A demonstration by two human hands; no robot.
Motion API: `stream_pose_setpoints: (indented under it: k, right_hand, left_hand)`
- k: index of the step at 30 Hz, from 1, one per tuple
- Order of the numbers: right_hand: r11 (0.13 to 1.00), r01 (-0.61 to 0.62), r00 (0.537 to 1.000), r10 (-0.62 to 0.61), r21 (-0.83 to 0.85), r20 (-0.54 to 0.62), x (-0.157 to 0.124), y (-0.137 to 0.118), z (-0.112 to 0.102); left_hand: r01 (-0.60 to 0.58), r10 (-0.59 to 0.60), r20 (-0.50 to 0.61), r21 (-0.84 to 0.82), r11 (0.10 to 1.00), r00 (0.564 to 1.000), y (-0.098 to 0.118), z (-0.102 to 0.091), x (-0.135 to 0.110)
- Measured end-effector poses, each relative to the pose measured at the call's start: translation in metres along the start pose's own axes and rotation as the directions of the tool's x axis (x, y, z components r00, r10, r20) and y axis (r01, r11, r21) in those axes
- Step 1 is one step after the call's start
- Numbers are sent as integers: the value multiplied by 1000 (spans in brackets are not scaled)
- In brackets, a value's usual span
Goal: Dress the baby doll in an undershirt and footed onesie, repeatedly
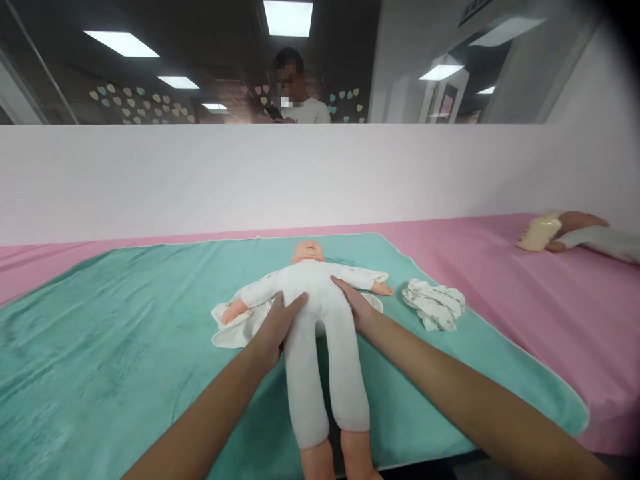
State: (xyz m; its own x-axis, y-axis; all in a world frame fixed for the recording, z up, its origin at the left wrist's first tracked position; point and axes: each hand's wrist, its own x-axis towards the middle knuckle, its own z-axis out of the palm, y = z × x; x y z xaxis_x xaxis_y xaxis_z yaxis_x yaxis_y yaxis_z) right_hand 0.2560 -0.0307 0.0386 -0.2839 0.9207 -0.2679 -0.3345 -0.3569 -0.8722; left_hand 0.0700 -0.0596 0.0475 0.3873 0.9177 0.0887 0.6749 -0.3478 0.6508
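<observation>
A baby doll (313,283) with a white cloth body lies on its back on a green towel (125,333), head away from me, arms spread and legs toward me. My left hand (280,327) is closed around the left side of its waist, thumb on the belly. On the other side of the waist, my right hand (357,307) holds the body, its fingers partly hidden. Beneath the doll a white baby garment (240,331) is spread out, and patterned white sleeves cover the doll's arms.
A crumpled white cloth (434,305) lies on the towel to the right. Past it, on the pink surface (500,287), are a pale yellow bottle (540,232) and a skin-toned shape with white cloth (607,241). A dark glass pane (200,67) above the white wall shows a person holding a phone.
</observation>
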Motion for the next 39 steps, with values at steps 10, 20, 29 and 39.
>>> stream_pose_setpoints:
  k: [10, 20, 29, 39]
  right_hand:
    - [486, 84, 862, -473, -870, -180, -33, -54, -23]
    - [-407, 631, 738, 52, -660, 673, 113, -30, 127]
    - [-235, 564, 826, 139, -792, 546, 107, -54, 116]
    - [-54, 503, 859, -81, -863, 506, 76, -84, 85]
  left_hand:
    - [283, -461, -419, -420, 862, 782, -85, -94, 19]
    - [275, -296, -291, -110, 955, 910, -135, -85, 31]
    - [192, -273, -356, -247, 950, 894, -131, -95, 31]
    - [188, -110, -320, 225, 956, 941, -95, -59, 57]
